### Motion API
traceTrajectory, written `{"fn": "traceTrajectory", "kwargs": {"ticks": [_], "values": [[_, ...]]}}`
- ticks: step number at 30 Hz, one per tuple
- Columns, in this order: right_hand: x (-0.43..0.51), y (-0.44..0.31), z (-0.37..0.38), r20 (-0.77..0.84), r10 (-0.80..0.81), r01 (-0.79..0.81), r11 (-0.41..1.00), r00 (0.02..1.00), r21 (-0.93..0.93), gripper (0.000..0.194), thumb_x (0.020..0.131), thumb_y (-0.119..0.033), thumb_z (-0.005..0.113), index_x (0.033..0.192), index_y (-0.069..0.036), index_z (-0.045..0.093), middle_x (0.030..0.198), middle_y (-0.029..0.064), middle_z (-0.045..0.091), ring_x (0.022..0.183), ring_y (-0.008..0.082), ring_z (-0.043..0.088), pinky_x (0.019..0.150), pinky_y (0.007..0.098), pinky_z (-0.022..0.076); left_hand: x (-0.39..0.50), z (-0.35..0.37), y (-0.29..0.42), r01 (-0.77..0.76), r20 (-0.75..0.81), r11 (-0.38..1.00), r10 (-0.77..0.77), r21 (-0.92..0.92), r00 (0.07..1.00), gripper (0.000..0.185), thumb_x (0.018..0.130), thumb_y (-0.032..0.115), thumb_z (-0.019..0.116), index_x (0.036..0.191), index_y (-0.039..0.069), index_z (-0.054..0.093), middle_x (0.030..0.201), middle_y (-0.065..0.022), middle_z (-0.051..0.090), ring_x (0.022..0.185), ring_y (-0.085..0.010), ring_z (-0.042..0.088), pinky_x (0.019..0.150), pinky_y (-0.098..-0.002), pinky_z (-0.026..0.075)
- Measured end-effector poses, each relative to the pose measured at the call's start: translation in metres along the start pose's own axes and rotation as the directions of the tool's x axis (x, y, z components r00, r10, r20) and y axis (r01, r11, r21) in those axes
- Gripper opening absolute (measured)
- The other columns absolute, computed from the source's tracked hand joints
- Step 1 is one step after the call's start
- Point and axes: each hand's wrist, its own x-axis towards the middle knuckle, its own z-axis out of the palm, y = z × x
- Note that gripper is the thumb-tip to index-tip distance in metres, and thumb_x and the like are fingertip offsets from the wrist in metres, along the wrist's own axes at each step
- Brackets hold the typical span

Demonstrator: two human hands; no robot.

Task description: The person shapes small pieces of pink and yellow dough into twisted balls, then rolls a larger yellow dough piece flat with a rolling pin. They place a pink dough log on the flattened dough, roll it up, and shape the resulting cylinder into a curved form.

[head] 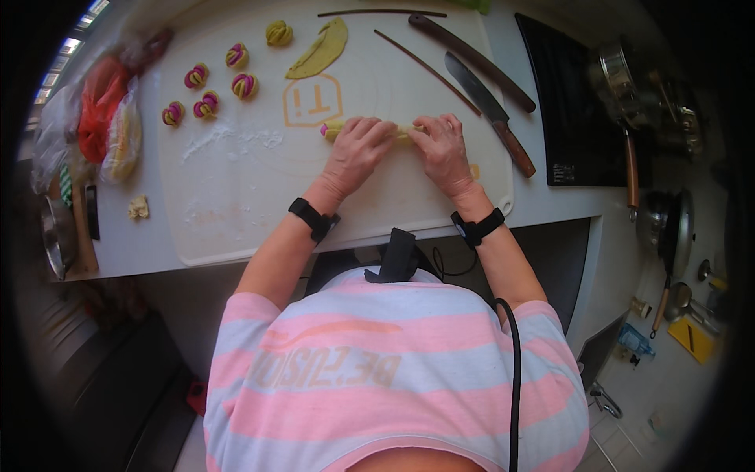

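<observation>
A yellow-green dough roll (332, 129) with a purple end lies crosswise on the white board (283, 200). My left hand (363, 144) grips it near its middle, with the fingers curled over the top. At the roll's right end, my right hand (441, 147) pinches the dough between thumb and fingers. Both hands hide much of the roll. Beyond them lies a flat yellow-green dough piece (321, 50) with a curved, cut-looking edge. Several shaped purple and yellow-green dough pieces (244, 86) sit at the upper left, along with an all-yellow-green one (279, 33).
White flour (230, 138) dusts the board's left side. A knife (481, 94), a dark curved strip (472, 62) and thin sticks (427, 71) lie at the right, before a black cooktop (578, 118). Plastic bags (103, 112) and a dough scrap (138, 207) are at the left.
</observation>
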Motion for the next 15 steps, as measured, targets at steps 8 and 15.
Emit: {"fn": "traceTrajectory", "kwargs": {"ticks": [8,15], "values": [[-0.010,-0.012,-0.007,0.073,-0.074,0.070,0.996,0.995,0.061,0.006,0.075,-0.005,0.059,0.080,-0.007,0.059,0.084,0.0073,0.055,0.082,0.0248,0.057,0.076,0.0362,0.0453,-0.010,-0.012,0.006,-0.010,0.229,0.990,0.043,-0.141,0.972,0.019,0.075,0.005,0.061,0.093,0.005,0.067,0.102,-0.0059,0.061,0.095,-0.0241,0.058,0.084,-0.0341,0.047],[-0.015,-0.020,-0.007,0.032,0.223,-0.224,0.939,0.974,0.262,0.014,0.079,-0.009,0.067,0.090,-0.007,0.059,0.082,0.0057,0.059,0.073,0.0304,0.060,0.065,0.0388,0.0492,0.003,-0.012,0.013,0.213,0.015,0.955,-0.215,-0.209,0.977,0.020,0.081,0.011,0.068,0.099,0.004,0.067,0.099,-0.0089,0.062,0.095,-0.0273,0.059,0.084,-0.0372,0.047]]}}
